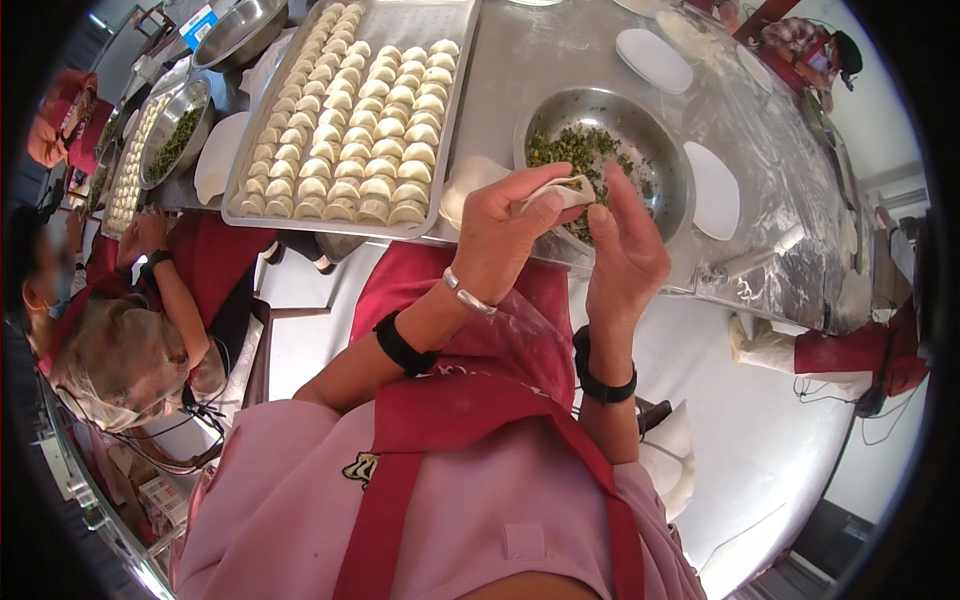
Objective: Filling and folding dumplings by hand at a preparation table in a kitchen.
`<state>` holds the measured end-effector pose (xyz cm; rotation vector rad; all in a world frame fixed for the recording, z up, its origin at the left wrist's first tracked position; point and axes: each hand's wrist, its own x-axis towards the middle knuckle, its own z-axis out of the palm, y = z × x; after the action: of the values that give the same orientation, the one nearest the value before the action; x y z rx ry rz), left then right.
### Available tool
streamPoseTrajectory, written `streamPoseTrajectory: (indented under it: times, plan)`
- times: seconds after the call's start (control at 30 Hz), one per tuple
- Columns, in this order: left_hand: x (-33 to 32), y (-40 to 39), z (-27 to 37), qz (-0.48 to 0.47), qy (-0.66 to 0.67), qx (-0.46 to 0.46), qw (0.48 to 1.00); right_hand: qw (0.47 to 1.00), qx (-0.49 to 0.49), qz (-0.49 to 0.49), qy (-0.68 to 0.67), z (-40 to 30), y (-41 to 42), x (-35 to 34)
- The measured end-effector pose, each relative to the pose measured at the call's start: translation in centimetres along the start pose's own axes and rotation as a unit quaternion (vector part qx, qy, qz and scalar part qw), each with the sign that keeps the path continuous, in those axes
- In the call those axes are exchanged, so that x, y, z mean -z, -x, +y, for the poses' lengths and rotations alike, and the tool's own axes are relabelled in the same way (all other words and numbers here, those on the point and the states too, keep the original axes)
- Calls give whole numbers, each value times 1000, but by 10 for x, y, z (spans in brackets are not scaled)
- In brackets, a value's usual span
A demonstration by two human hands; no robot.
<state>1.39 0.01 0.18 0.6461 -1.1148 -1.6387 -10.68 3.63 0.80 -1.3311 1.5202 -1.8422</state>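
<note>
My left hand [499, 229] holds a dumpling wrapper [559, 195] folded partway around some filling, its top edge gaping. Beside it my right hand [628, 244] has thumb and fingers apart, with the thumb tip close to the wrapper's right end; whether they touch is unclear. Below both hands stands a steel bowl [671, 180] holding chopped green and yellow filling [574, 146]. Left of my left hand lie pale round wrappers [469, 187], partly covered by it. A metal tray [416, 19] farther left carries rows of folded dumplings [352, 142].
White plates [654, 60] lie on the flour-dusted steel table [787, 180], one plate [711, 191] against the bowl's right. At left are another filling bowl [180, 135], an upper steel bowl [240, 34] and a seated co-worker [127, 352]. Other people stand around the table.
</note>
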Motion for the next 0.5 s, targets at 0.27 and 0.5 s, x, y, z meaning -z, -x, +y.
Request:
streamPoseTrajectory:
  times: [0.27, 0.5]
  plan:
    - [-4, 2, -1, 54, 30, -14, 998, 983, -125, 20, -136, 5, 9, -10]
    - [-7, 5, -1, 55, 26, -2, 998, 984, -123, 46, -125, 5, 10, -15]
